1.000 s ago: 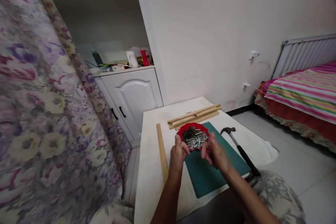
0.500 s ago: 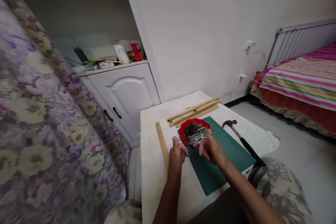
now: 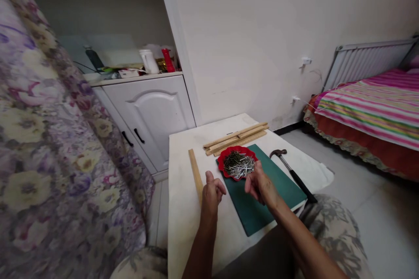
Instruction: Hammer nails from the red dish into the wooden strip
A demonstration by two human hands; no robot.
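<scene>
Over the white rectangular table (image 3: pixel 229 231), the left hand (image 3: pixel 211 192) is half spread; for the curled right hand (image 3: pixel 262 186), I cannot tell the grip. Near them, a red scalloped bowl (image 3: pixel 222 166) of metal nails (image 3: pixel 238 165) lies on a flat green board (image 3: pixel 253 214), before a pale wall (image 3: pixel 255 52).

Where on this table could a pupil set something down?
Bare: the white table between the lone strip and red bowl, with the left hand at the near end; the table's right part, beyond the hammer; the near-left corner of the green board. Crowded: around the bowl, with stacked strips just beyond and the right hand by its near rim.
</scene>
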